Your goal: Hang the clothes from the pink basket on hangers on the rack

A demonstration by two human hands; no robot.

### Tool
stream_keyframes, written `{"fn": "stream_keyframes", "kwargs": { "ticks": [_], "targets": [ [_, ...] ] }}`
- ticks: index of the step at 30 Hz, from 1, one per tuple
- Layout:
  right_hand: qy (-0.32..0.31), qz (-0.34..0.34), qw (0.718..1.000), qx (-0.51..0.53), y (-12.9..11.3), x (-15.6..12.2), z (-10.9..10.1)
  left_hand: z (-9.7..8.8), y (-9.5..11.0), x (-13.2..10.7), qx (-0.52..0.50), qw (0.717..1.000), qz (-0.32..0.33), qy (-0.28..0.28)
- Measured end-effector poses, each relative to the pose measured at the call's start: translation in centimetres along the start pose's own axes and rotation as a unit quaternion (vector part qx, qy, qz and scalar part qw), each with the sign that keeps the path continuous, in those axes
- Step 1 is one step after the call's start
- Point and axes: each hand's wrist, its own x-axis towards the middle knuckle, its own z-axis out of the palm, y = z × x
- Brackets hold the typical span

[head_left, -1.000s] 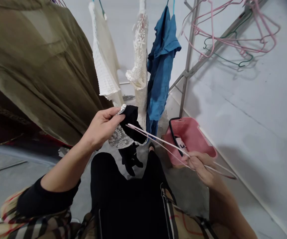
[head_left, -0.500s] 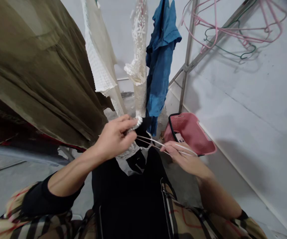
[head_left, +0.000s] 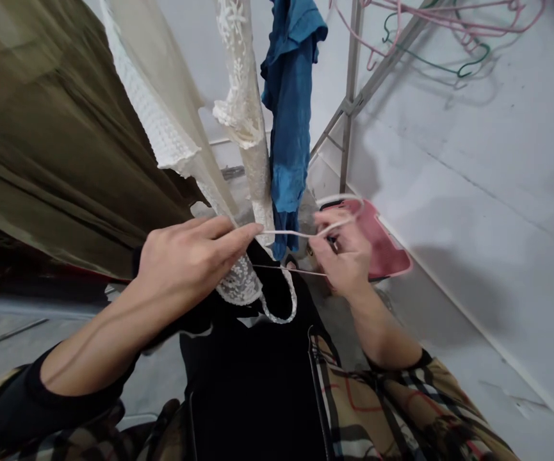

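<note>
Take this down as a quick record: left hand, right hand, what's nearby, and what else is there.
Left hand: grips a black garment with white lace trim.
Right hand: holds a white hanger that stretches across to the left hand.
Nearby: pink plastic basket just past the right hand.
Rest: hanging olive garment, cream knit garment, white lace garment, blue shirt; metal rack with pink hangers and a green hanger.

Pink plastic basket on grey floor.
</note>
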Motion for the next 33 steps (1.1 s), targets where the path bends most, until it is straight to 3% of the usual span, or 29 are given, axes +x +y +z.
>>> {"fn": "stream_keyframes", "kwargs": {
  "ticks": [2,3,5,8,11,14,16,19,22,24,29,33],
  "targets": [
    [0.148,-0.025,0.987,-0.052,0.5,-2.0,0.6,-0.3,0.0,-0.3,0.002,0.999,-0.033,0.013],
    [0.164,-0.03,0.984,-0.068,0.9,-3.3,1.0,-0.4,0.1,-0.4,-0.008,0.998,-0.054,0.012],
    [0.081,-0.01,0.993,-0.082,2.1,-5.8,2.1,-0.6,0.3,-0.5,-0.057,0.993,-0.103,0.008],
    [-0.09,0.099,0.986,-0.097,4.9,-8.8,4.2,-0.6,0.6,-0.6,-0.157,0.974,-0.162,0.002],
    [-0.126,0.257,0.958,-0.016,8.1,-10.0,5.7,-0.6,0.7,-0.8,-0.14,0.977,-0.16,0.003],
    [-0.111,0.372,0.91,0.142,10.4,-9.6,5.8,-0.5,0.2,-1.2,-0.07,0.989,-0.132,0.019],
    [-0.083,0.395,0.895,0.188,11.0,-8.7,5.2,-0.4,-0.4,-1.8,-0.059,0.989,-0.133,0.04],
    [-0.008,0.415,0.867,0.275,10.7,-6.9,3.8,0.2,-1.7,-2.9,-0.068,0.982,-0.163,0.071],
    [0.079,0.445,0.794,0.407,9.5,-5.1,2.5,1.2,-2.8,-4.3,-0.122,0.971,-0.189,0.087],
    [0.122,0.451,0.766,0.441,8.6,-4.1,1.8,1.9,-3.2,-5.1,-0.151,0.962,-0.2,0.111],
    [0.127,0.427,0.778,0.443,6.9,-2.3,0.4,3.6,-3.9,-6.1,-0.11,0.956,-0.206,0.175],
    [0.115,0.393,0.802,0.435,6.1,-1.5,-0.9,4.4,-4.8,-5.6,-0.037,0.955,-0.142,0.256]
  ]
}}
